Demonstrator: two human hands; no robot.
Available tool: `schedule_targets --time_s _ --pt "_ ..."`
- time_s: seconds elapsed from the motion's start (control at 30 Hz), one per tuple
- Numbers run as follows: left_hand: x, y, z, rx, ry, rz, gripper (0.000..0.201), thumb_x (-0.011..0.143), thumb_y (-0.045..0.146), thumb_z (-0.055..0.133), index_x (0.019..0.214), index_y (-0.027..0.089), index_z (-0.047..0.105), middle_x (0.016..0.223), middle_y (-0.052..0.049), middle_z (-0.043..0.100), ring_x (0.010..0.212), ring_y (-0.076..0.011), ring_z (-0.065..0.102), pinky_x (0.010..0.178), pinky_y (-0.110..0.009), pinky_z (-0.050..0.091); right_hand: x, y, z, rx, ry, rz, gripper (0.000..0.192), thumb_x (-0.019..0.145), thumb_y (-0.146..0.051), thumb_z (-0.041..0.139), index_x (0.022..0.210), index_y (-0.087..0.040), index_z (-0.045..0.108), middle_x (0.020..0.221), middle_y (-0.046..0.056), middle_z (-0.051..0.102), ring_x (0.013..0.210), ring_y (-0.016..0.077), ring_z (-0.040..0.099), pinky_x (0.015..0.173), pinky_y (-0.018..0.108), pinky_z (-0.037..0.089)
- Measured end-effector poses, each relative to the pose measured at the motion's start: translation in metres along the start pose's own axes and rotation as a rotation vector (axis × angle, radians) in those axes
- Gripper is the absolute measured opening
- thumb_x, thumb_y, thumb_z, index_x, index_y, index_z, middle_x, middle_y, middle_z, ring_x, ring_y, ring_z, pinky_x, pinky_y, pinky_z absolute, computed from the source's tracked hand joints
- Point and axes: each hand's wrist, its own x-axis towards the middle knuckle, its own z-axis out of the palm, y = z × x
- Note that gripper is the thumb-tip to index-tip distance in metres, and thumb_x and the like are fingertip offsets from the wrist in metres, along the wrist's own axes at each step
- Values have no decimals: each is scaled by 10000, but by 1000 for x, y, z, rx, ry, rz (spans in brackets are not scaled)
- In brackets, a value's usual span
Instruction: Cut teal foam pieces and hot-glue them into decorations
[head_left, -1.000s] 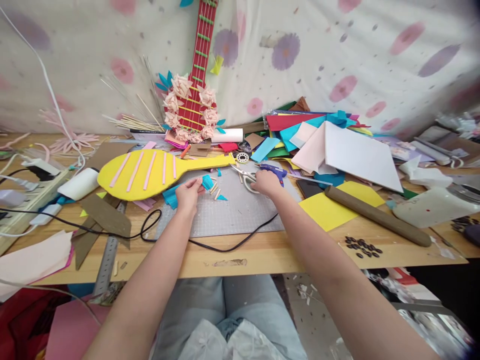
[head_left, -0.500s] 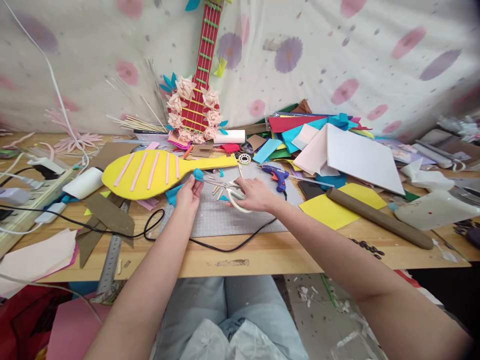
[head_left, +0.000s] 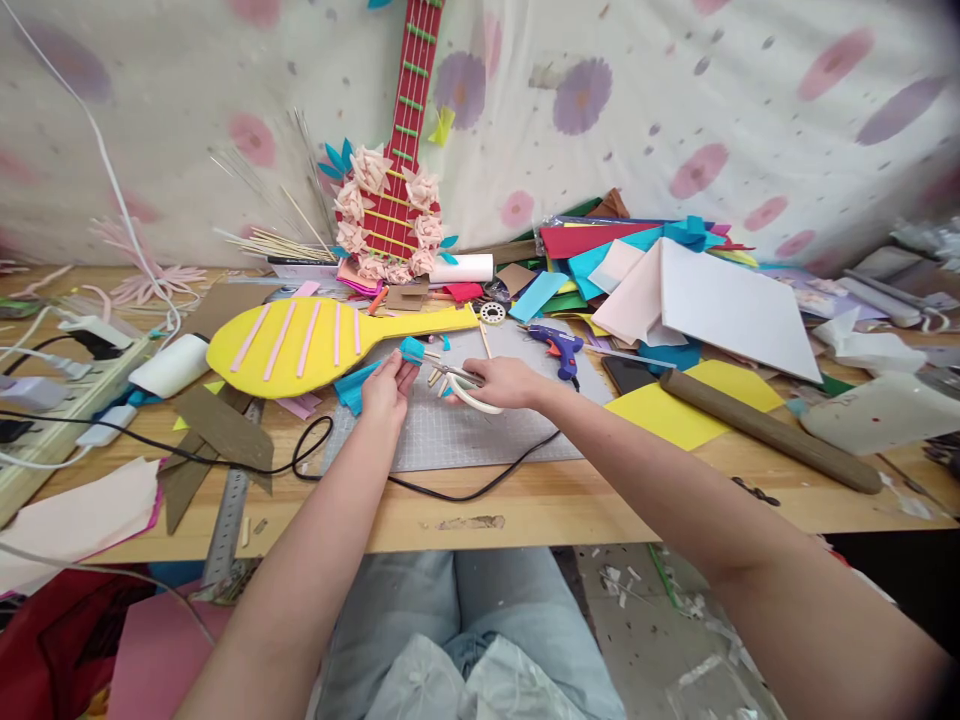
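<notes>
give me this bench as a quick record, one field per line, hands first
left hand: the left hand pinches a small blue piece
right hand: the right hand holds scissors, blades toward the blue piece; contact unclear
under hands: grey gridded mat
left of mat: yellow paddle-shaped piece with pink strips
beyond right hand: blue glue gun
back: red guitar-shaped piece with pale pink flowers
</notes>
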Motion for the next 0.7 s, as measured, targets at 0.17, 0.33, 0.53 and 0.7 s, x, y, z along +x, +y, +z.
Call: schedule_targets --time_s 0.17,0.33,0.53,0.7 --pt "-5 2 3 -5 9 -12 59 765 101 603 712 127 605 703 -38 688 664 -106 661 794 -270 516 -1 -1 0 -70 36 12 671 684 -785 359 947 -211 588 834 85 675 743 232 611 568 264 329" --pt "-6 3 4 -20 20 -24 95 778 89 584 693 131 590 648 -17 670 613 -90 645 783 -259 516 -2 -1 2 -105 64 15 636 712 -755 363 941 -212 602 834 88 679 749 225 612 583 265 329" --pt "-5 3 4 -10 19 -28 90 777 91 588 696 129 583 637 -14 663 618 -92 646 792 -265 514 -2 1 3 -207 94 16 556 793 -653 339 924 -188 614 807 116 677 744 230 612 614 281 325" --pt "-7 4 6 5 39 -34 103 788 92 576 692 127 576 599 1 648 579 -78 634 782 -252 519 -5 -1 -1 -248 94 12 552 798 -635 332 948 -178 602 825 123 679 760 240 617 622 285 329"
